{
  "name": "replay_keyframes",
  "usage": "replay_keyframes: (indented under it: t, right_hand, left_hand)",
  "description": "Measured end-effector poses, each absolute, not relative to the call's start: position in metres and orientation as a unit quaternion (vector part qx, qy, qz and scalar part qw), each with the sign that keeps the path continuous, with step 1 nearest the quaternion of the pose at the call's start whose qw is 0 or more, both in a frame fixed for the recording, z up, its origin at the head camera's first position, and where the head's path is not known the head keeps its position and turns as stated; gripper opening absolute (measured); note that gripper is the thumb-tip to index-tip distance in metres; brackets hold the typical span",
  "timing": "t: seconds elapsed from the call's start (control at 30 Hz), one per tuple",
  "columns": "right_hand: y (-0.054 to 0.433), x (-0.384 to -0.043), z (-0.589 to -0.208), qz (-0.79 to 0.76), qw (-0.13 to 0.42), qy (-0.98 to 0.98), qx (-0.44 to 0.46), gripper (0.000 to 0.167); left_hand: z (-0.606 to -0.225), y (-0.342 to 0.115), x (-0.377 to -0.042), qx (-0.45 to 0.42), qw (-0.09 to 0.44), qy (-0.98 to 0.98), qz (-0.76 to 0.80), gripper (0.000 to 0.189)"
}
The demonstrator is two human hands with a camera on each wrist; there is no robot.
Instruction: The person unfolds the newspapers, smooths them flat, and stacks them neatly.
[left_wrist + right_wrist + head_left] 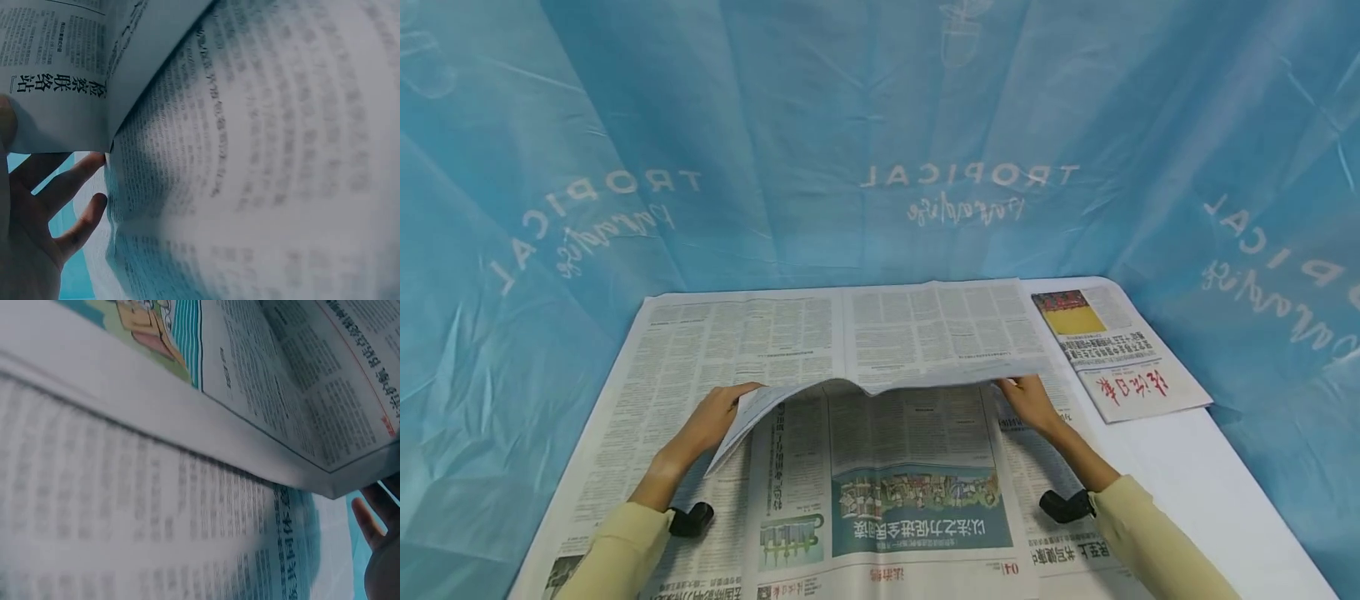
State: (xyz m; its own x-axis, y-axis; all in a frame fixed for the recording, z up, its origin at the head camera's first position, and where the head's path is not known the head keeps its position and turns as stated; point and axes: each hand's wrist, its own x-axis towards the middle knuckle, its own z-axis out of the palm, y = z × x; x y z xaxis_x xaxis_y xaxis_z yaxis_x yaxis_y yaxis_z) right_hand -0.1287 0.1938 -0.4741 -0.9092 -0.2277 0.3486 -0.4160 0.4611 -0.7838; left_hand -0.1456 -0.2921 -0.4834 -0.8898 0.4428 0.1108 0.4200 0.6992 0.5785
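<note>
A newspaper [917, 510] with a coloured illustration lies in front of me, its far part lifted and bent up in a wavy curve. My left hand [715, 421] grips its left side near the raised edge; in the left wrist view, the thumb is on the printed face and the fingers [78, 181] are spread behind. At the raised right corner, my right hand [1030, 402] holds the paper. The right wrist view shows its fingers [369, 522] under the page [334, 419], with the thumb hidden. Spread newspaper sheets [677, 367] lie beneath.
A folded newspaper [1123, 358] with red lettering lies at the table's right side. White tabletop [1195, 475] shows along the right edge. Blue printed sheeting [880, 225] hangs behind and on both sides. A black device [692, 521] sits at each wrist.
</note>
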Motion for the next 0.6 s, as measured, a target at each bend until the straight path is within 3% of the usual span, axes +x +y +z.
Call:
replay_keyframes:
  t: [0.23, 0.33, 0.47, 0.6]
  right_hand:
    - [0.187, -0.144, -0.484, 0.467, 0.103, -0.867, 0.141, 0.012]
    - [0.19, -0.152, -0.501, 0.456, 0.115, -0.873, 0.126, 0.017]
    - [0.196, -0.162, -0.518, 0.457, 0.119, -0.873, 0.122, 0.023]
    - [0.196, -0.163, -0.521, 0.458, 0.123, -0.872, 0.122, 0.023]
  left_hand:
    - [-0.488, -0.285, -0.153, 0.229, -0.028, 0.894, 0.383, 0.038]
    - [-0.492, -0.282, -0.158, 0.224, -0.037, 0.889, 0.398, 0.04]
    - [-0.492, -0.279, -0.161, 0.189, -0.015, 0.899, 0.395, 0.029]
    - [-0.491, -0.277, -0.161, 0.137, 0.022, 0.909, 0.392, 0.035]
